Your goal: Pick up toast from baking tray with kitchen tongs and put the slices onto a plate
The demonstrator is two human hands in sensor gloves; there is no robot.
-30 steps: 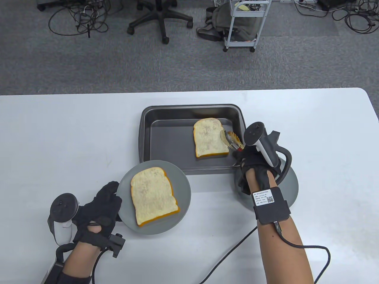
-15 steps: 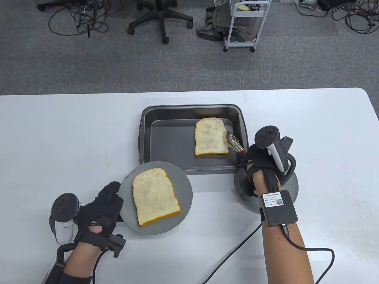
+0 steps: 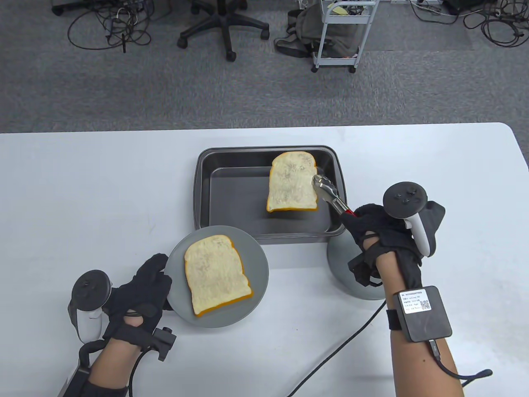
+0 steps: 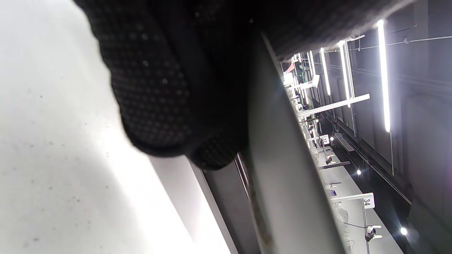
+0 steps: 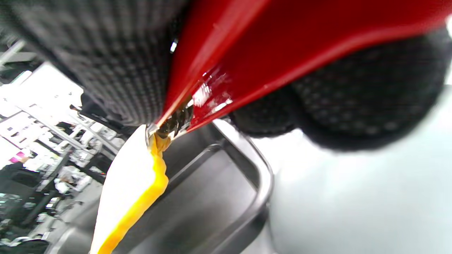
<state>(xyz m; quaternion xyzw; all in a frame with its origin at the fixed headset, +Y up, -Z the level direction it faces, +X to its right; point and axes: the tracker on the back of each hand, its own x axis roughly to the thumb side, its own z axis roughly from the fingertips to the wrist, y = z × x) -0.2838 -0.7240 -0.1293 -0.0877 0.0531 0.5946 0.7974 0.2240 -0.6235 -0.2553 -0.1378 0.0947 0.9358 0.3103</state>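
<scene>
1. Baking tray (image 3: 202, 190): dark metal, at the middle of the white bench (image 3: 82, 186). No slice lies on its floor.
2. Toast slice, in transit (image 3: 291, 182): raised above the tray's right half, casting a shadow below; pinched at its right edge by the kitchen tongs (image 3: 328, 193). The right wrist view shows the tong tips closed on the yellow crust.
3. Right hand (image 3: 374, 225): fingers curled round the tongs' red handles, squeezing them together.
4. Toast slice, delivered (image 3: 215, 273): lying flat on the grey plate (image 3: 258, 256), just in front of the tray's near-left corner.
5. Left hand (image 3: 136, 289): fingertips gripping the plate's left rim, steadying it.
6. Second grey plate (image 3: 343, 264): near the tray's near-right corner, partly hidden by the right wrist; nothing visible on it.
7. Progress, as judged: one slice plated, the last one lifted. Remaining: carry it to a plate and release.
</scene>
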